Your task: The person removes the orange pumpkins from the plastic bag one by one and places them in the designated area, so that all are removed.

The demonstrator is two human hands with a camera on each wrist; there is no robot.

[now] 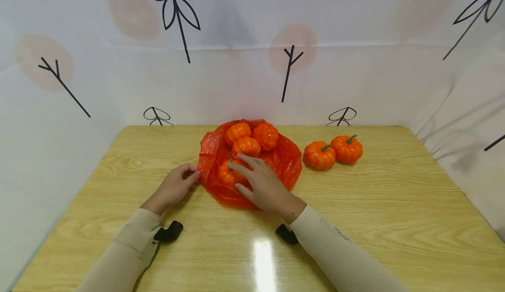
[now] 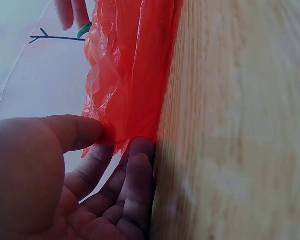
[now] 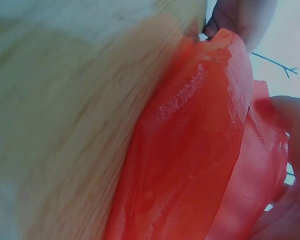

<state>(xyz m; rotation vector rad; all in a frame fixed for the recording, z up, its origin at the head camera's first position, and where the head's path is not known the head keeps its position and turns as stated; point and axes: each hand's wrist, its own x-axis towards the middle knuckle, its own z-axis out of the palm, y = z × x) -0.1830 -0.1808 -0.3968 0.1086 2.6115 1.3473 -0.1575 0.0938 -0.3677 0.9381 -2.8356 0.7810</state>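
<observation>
A red plastic bag [image 1: 289,160] lies spread wide on the table with several small orange pumpkins inside, three of them grouped at its back. My left hand [image 1: 173,188] pinches the bag's left edge between thumb and fingers, as the left wrist view also shows. Over the front of the bag reaches my right hand [image 1: 266,186], its fingers spread above a pumpkin [image 1: 226,174] with a green stem. The thumb and palm partly cover that pumpkin and the bag's inside. Whether the fingertips touch it is hard to tell.
Two more orange pumpkins, one nearer [image 1: 318,156] and one behind it [image 1: 347,150], sit side by side right of the bag. The wooden table [image 1: 394,204] ends at a white patterned cloth [image 1: 236,81] behind and at both sides.
</observation>
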